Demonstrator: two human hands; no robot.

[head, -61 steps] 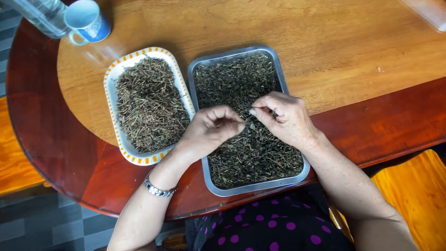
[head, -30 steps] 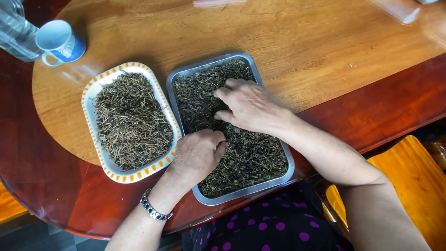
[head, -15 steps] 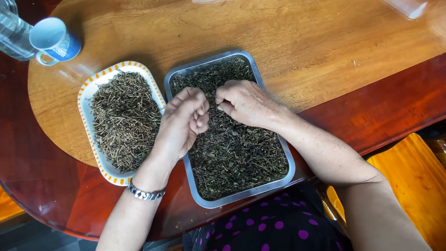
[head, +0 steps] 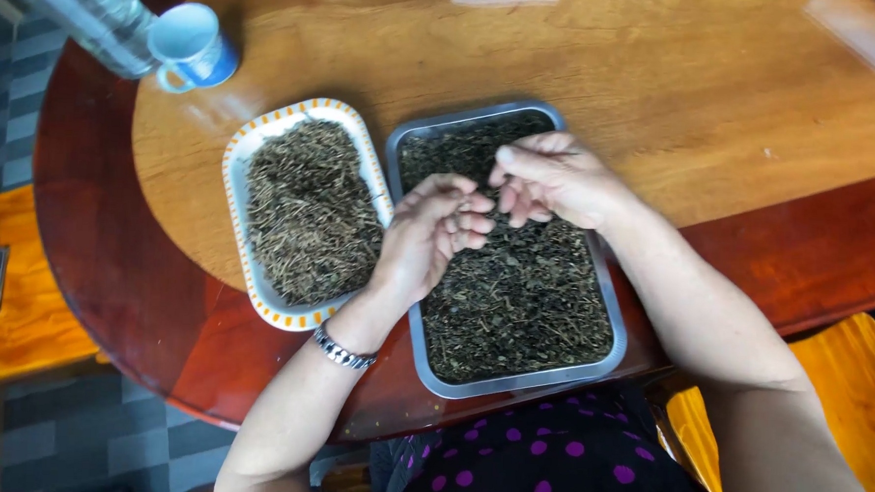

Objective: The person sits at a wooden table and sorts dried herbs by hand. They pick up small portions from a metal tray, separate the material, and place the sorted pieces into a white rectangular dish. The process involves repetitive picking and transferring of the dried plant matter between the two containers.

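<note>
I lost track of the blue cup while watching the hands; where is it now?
In the head view the blue cup stands at the far left of the wooden table, beside a clear plastic bottle and beyond the orange-rimmed tray.

Orange-bordered white tray (head: 248,147); blue cup (head: 192,46)

Metal tray (head: 609,367) – full of dark dried leaves (head: 524,299), on table edge.

Bare arms, a silver link bracelet (head: 342,350) on the left wrist, dark purple-dotted clothing (head: 546,457).
</note>
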